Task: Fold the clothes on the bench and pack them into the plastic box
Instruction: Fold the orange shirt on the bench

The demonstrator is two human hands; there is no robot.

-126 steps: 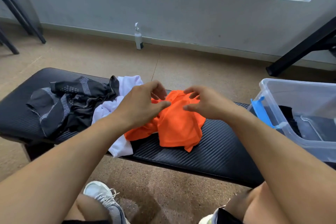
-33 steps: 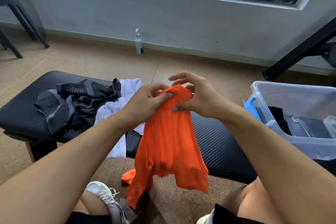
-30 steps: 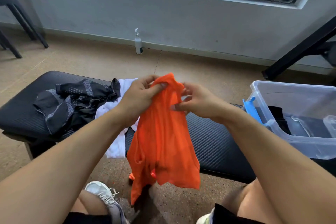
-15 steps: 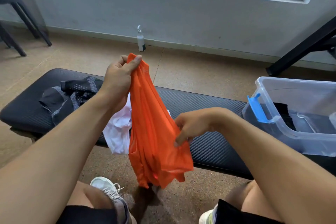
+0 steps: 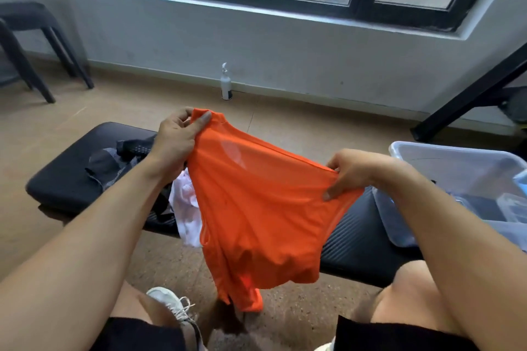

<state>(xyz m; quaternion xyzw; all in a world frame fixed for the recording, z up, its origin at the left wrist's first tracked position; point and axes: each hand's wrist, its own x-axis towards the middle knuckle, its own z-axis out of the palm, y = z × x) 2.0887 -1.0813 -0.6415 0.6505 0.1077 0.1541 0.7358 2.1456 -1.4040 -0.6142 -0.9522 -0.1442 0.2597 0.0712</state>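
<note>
An orange garment [image 5: 256, 208] hangs stretched between my two hands above the black padded bench [image 5: 62, 177]. My left hand [image 5: 179, 137] pinches its upper left corner, raised higher. My right hand [image 5: 350, 174] grips the upper right edge, lower down. The cloth's bottom dangles in front of the bench toward the floor. On the bench's left lie a black-and-grey garment [image 5: 114, 162] and a white garment [image 5: 186, 208], both partly hidden by my left arm and the orange cloth. The clear plastic box [image 5: 445, 162] stands at the bench's right end with dark clothes inside.
A white pump bottle [image 5: 226, 84] stands on the floor by the wall. Black chair legs [image 5: 42, 65] are at the far left, and a black slanted frame [image 5: 467, 94] at the right. My knees and a white shoe [image 5: 171, 305] are below the bench.
The orange garment was lifted off the bench. My right hand slid along its edge and moved right, spreading the cloth wide between both hands.
</note>
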